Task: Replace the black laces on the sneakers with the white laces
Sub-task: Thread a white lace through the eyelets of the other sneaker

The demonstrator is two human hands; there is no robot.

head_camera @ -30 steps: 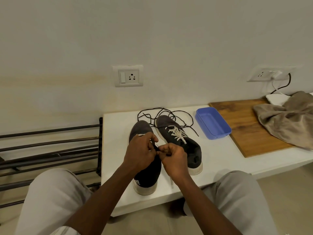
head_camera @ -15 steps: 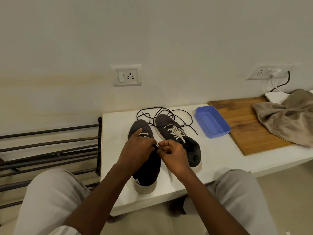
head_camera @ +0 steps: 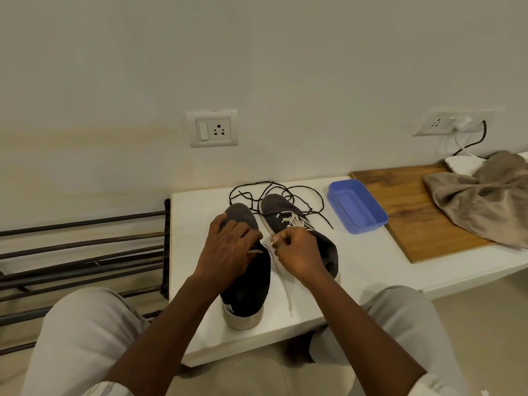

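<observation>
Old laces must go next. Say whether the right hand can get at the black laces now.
Probably yes, once freed: the black laces lie uncovered on the bench around the sneakers' toes, just ahead of the right hand, which now pinches a white lace.

This looks like a room in a home. A plug socket (head_camera: pixel 211 128) sits on the plain wall in the middle. A metal shoe rack (head_camera: pixel 83 252) stands at the left, beside a low white bench (head_camera: pixel 194 224). A crumpled cloth (head_camera: pixel 485 195) lies at the right.
</observation>
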